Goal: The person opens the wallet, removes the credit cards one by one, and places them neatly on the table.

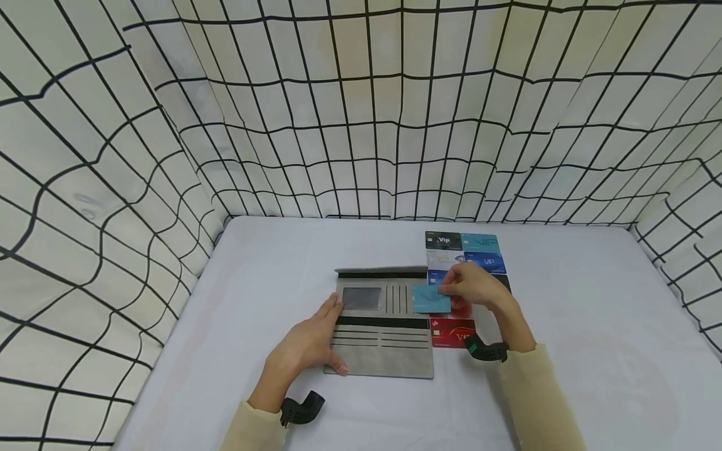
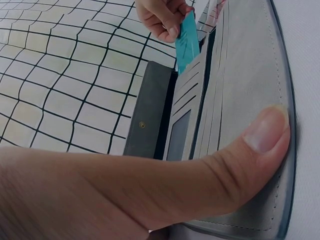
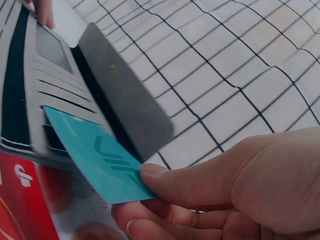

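A grey wallet [image 1: 379, 363] lies unfolded on the white table, with card slots and a clear window [image 1: 362, 299] on its inside. My left hand [image 1: 310, 338] rests along the wallet's left edge, fingers fairly straight; in the left wrist view its thumb [image 2: 265, 135] presses on the grey lining. Between thumb and fingers my right hand [image 1: 476, 287] pinches a teal card [image 1: 431, 299] by its right end. In the right wrist view the teal card [image 3: 97, 155] is tilted, its far edge right at the slots of the wallet's upper panel.
Right of the wallet several cards lie in rows: a black card [image 1: 442, 240], a teal one [image 1: 480, 242], a blue one [image 1: 485, 262] and, lower down, a red card [image 1: 448, 332]. A black-and-white grid curtain [image 1: 361, 125] surrounds the table [image 1: 592, 300].
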A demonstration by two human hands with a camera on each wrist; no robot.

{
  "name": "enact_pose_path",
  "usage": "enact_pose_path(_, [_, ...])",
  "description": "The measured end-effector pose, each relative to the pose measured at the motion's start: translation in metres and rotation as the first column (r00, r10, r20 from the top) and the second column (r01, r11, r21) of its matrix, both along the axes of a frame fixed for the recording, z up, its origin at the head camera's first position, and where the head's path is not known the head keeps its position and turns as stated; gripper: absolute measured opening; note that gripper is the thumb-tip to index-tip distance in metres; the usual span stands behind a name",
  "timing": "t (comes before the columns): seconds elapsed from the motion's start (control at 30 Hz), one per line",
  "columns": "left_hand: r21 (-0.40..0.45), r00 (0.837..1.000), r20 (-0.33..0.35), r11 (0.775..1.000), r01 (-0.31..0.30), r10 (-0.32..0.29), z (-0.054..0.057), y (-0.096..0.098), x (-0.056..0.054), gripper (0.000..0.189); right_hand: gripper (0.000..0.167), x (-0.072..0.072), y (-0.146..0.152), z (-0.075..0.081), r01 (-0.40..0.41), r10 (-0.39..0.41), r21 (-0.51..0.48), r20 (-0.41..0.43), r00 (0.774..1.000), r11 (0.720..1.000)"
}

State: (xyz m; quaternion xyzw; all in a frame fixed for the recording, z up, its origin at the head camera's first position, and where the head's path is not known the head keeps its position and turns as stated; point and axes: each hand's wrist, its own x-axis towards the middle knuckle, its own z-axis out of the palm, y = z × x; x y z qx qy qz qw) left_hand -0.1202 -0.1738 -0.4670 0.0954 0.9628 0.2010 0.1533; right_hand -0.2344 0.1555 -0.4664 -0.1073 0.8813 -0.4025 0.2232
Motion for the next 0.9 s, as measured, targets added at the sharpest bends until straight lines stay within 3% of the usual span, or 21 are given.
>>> enact_pose_path(0.57, [0.006,1.000,0.003,1.000,0.006,-0.006,-0.001,-0.001,0.000,0.122,0.027,-0.002,0.058,0.019,0.114,-0.114,0.018,0.037,0.993,0.993])
enact_pose_path(0.9, [-0.002,1.000,0.000,1.000,0.010,-0.010,-0.001,-0.001,0.000,0.122,0.028,0.002,0.091,0.019,0.167,-0.172,0.065,0.064,0.983,0.984])
